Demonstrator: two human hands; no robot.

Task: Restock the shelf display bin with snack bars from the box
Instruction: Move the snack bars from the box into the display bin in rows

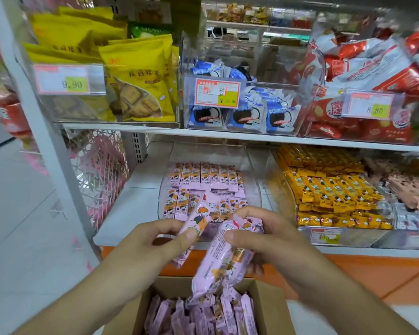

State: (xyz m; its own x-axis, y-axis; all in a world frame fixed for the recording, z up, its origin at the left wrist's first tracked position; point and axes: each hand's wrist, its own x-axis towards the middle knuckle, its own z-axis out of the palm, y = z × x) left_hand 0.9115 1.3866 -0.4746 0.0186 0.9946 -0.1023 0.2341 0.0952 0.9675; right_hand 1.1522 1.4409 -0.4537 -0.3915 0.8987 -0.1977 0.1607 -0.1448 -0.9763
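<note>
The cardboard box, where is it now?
In the head view, the cardboard box sits bottom centre, below both hands, in front of the lower shelf.

Snack bars in your hands: you hold pink-wrapped bars, one [196, 220] tilted up at your left fingers, a bunch [221, 259] slanting down from your right.
Display bin: your clear bin [248, 187] sits on the lower shelf, with pink bars [205, 176] laid flat in rows inside.
Box: your brown cardboard box [271, 308] stands open below the hands, packed with upright pink bars [201, 315].
</note>
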